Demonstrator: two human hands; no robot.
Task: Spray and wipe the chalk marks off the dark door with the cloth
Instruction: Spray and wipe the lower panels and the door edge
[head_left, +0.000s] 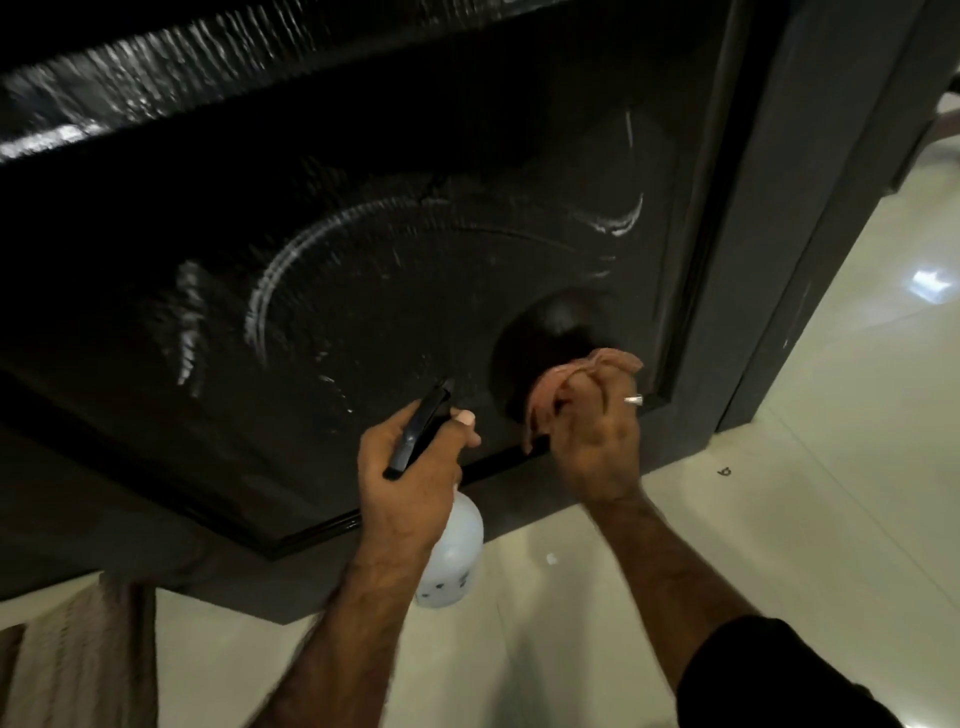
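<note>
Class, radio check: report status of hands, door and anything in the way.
Left hand grips spray bottle. Right hand holds cloth at door. Chalk marks remain. Nothing blocking.

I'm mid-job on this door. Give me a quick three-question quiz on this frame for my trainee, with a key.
1. True or false: the left hand grips the spray bottle.
2. What does the right hand hold? A sponge, B cloth, C brush.
3. Fill in: white chalk marks still show on the dark ____.

Key: 1 true. 2 B. 3 door.
</note>
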